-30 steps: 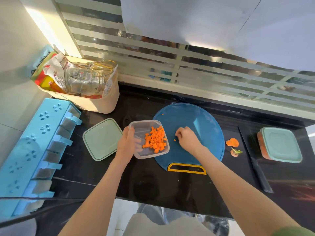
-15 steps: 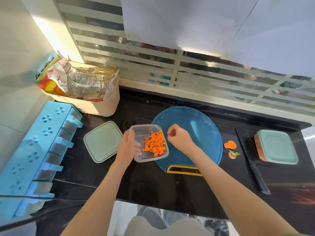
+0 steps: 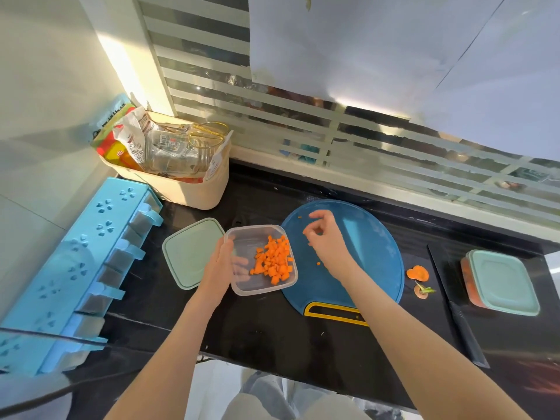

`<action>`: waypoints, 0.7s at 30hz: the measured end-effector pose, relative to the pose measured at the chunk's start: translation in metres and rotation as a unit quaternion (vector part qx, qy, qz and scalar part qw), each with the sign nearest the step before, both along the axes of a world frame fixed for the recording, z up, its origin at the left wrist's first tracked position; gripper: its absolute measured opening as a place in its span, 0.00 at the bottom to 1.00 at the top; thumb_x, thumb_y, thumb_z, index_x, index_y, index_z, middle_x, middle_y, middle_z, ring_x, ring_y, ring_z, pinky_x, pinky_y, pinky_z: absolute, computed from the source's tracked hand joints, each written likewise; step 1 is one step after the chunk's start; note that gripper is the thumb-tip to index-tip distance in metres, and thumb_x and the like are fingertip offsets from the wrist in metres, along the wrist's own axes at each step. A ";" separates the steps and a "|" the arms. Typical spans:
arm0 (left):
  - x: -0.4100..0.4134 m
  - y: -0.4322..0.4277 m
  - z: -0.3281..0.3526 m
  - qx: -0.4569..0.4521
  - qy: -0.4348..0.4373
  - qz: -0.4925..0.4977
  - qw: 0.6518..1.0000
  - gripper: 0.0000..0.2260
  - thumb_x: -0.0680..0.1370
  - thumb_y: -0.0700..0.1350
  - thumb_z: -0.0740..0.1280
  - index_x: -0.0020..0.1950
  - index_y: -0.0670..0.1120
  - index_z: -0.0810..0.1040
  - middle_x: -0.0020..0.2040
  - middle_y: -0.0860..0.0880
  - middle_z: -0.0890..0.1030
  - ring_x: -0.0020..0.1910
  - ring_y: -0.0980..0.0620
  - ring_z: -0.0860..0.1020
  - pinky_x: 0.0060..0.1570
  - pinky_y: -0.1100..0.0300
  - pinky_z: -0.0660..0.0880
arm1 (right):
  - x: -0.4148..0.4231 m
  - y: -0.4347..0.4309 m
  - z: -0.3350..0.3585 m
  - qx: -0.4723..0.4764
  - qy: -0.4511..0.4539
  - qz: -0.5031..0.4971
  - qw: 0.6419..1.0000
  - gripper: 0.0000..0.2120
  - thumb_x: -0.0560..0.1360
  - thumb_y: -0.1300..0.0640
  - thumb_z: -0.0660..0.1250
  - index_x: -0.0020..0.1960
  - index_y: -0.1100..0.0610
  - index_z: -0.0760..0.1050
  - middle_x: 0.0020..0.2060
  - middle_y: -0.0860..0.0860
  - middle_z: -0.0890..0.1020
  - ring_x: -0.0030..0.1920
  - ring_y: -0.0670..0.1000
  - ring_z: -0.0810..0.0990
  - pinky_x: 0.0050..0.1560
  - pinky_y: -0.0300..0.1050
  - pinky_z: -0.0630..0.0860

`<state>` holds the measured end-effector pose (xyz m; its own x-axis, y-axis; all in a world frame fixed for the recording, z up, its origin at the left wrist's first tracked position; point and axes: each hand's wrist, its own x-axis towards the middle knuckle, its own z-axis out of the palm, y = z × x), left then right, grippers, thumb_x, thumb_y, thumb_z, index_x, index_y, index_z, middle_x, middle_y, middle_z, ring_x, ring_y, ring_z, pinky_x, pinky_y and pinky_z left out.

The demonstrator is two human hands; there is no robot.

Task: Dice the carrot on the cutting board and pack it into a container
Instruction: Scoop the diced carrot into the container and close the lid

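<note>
My left hand grips the left wall of a clear plastic container that sits on the black counter and overlaps the left edge of the round blue cutting board. A heap of diced carrot fills the container's right half. Over the board's left part hovers my right hand, fingers loosely curled, thumb and forefinger close together, with nothing visible between them. A few stray carrot cubes lie on the board around that hand.
The container's pale green lid lies left of it. Carrot end scraps and a black knife lie right of the board, beside a lidded container. A blue rack and a beige basket stand at the left.
My right hand went from the board to the container's edge, then back up over the board's left part. My left hand has kept its hold on the container.
</note>
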<state>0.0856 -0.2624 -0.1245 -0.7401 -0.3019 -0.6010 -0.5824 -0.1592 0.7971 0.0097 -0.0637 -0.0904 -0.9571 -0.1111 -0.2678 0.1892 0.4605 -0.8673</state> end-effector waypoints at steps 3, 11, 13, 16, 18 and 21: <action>0.004 -0.018 0.008 0.051 -0.031 0.029 0.998 0.12 0.82 0.56 0.57 0.63 0.54 0.69 0.47 0.39 0.80 0.46 0.42 0.79 0.46 0.48 0.79 | -0.001 -0.026 -0.003 0.020 0.002 0.024 1.000 0.17 0.77 0.66 0.64 0.62 0.53 0.65 0.40 0.48 0.72 0.41 0.43 0.72 0.40 0.31 0.70; 0.057 -0.085 0.018 0.061 0.015 0.102 0.993 0.17 0.78 0.54 0.62 0.66 0.52 0.69 0.50 0.37 0.79 0.51 0.37 0.76 0.52 0.42 0.76 | 0.023 -0.113 -0.034 0.139 -0.012 0.257 0.956 0.19 0.79 0.57 0.63 0.69 0.55 0.67 0.55 0.52 0.76 0.55 0.51 0.76 0.56 0.43 0.72; 0.064 -0.091 0.019 0.057 0.014 0.149 0.987 0.17 0.81 0.54 0.58 0.67 0.50 0.69 0.48 0.37 0.79 0.43 0.39 0.78 0.45 0.48 0.77 | 0.028 -0.128 -0.041 0.208 0.013 0.288 0.935 0.23 0.78 0.51 0.63 0.71 0.54 0.64 0.62 0.54 0.74 0.61 0.56 0.75 0.62 0.53 0.72; 0.070 -0.098 0.018 0.078 0.011 0.211 0.974 0.16 0.83 0.54 0.51 0.66 0.50 0.70 0.44 0.39 0.79 0.37 0.43 0.78 0.39 0.52 0.77 | 0.030 -0.146 -0.047 0.335 0.045 0.252 0.907 0.24 0.80 0.52 0.61 0.73 0.58 0.60 0.66 0.58 0.71 0.65 0.59 0.71 0.63 0.55 0.68; 0.073 -0.101 0.020 0.082 0.014 0.233 0.969 0.15 0.83 0.54 0.52 0.63 0.51 0.71 0.43 0.40 0.79 0.37 0.45 0.77 0.39 0.54 0.76 | 0.027 -0.155 -0.051 0.353 0.017 0.233 0.906 0.22 0.80 0.53 0.61 0.70 0.60 0.62 0.65 0.59 0.72 0.64 0.59 0.72 0.62 0.54 0.69; 0.075 -0.105 0.022 0.103 0.004 0.262 0.960 0.12 0.80 0.55 0.57 0.58 0.51 0.70 0.43 0.40 0.80 0.39 0.44 0.78 0.42 0.54 0.75 | 0.020 -0.165 -0.052 0.314 -0.084 0.192 0.926 0.21 0.77 0.53 0.64 0.66 0.60 0.65 0.62 0.59 0.74 0.62 0.60 0.74 0.60 0.54 0.72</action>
